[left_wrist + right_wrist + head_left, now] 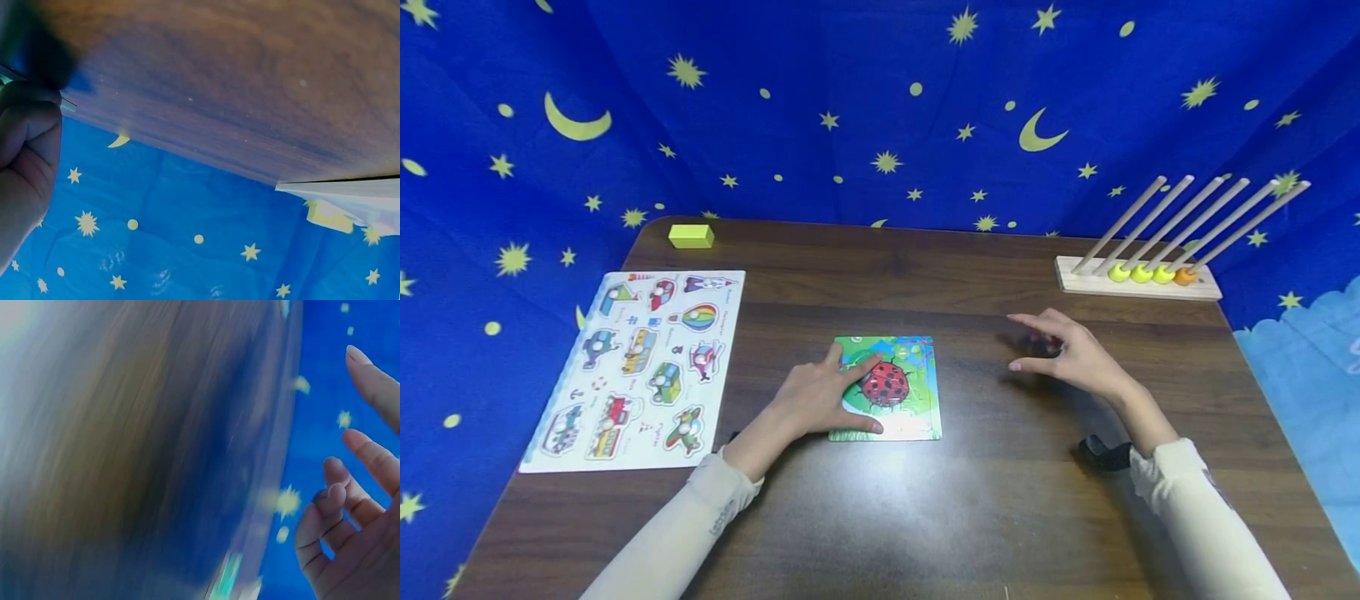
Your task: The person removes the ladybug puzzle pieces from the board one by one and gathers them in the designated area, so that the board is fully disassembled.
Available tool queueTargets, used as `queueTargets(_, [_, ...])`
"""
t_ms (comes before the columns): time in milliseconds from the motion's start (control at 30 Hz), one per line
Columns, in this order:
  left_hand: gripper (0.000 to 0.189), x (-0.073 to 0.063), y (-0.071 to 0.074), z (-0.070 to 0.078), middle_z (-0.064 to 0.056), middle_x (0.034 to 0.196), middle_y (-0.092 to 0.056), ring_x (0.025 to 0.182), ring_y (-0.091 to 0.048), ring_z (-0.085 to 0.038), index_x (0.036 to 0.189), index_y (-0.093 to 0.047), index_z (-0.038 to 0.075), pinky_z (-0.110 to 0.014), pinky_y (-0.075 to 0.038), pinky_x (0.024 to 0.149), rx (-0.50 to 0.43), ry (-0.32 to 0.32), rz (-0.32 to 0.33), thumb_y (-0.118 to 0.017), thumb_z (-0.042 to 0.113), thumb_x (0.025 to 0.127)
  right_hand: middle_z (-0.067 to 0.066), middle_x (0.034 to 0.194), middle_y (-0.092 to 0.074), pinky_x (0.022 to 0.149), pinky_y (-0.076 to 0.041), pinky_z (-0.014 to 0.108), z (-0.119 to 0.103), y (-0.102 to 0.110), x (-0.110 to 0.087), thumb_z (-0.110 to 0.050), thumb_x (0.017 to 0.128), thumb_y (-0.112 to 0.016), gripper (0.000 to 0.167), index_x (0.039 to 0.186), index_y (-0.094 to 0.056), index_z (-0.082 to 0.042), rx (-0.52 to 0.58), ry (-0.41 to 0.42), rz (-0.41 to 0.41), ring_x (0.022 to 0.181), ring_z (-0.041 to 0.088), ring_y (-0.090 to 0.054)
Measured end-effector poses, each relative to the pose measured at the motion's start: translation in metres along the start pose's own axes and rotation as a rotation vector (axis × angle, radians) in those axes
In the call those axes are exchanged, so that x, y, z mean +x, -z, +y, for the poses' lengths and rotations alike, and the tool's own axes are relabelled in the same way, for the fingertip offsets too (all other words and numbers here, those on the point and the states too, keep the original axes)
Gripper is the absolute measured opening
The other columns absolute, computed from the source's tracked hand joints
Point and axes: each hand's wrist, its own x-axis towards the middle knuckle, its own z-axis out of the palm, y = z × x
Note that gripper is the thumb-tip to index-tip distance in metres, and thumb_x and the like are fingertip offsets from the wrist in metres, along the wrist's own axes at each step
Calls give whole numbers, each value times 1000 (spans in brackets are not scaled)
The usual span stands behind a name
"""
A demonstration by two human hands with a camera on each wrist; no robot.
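A square ladybug puzzle (919, 400) with a green and blue background lies flat on the table. My left hand (815, 398) rests on its left side, thumb and forefinger spread apart over the picture near the red ladybug (887, 385). In the left wrist view, part of the left hand (28, 140) shows at the left edge. To the right of the puzzle and apart from it, my right hand (1078, 354) is raised with thumb and forefinger wide apart. The right wrist view shows this hand (359, 550) with some fingers extended and others bent. A dark reddish patch beneath it is unclear.
On the left lies a white vehicle puzzle board (651, 375), with a yellow block (691, 237) behind it. A wooden peg stand (1138, 286) with yellow and orange beads stands at the back right. Starry blue cloth (850, 108) hangs behind the brown table (985, 517).
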Motion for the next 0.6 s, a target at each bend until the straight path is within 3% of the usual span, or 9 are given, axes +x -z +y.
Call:
queueTargets(333, [110,0,1,0,-18,120,-45,54,-37,-14,155,-29,40,-28,-32,47,14,7,11,-58,92,63,8,94,-56,65,-40,28,-65,-56,35,-31,78,-85,64,135,-62,-13,16,144,-156,77,19,-48])
queueTargets(600, [117,1,-3,1,-18,122,-47,52,-39,-14,157,-26,31,-26,-33,46,57,10,17,-54,94,63,4,92,-52,63,-35,26,-90,-97,57,-37,80,-83,64,136,-62,-16,-54,128,-264,74,13,-43])
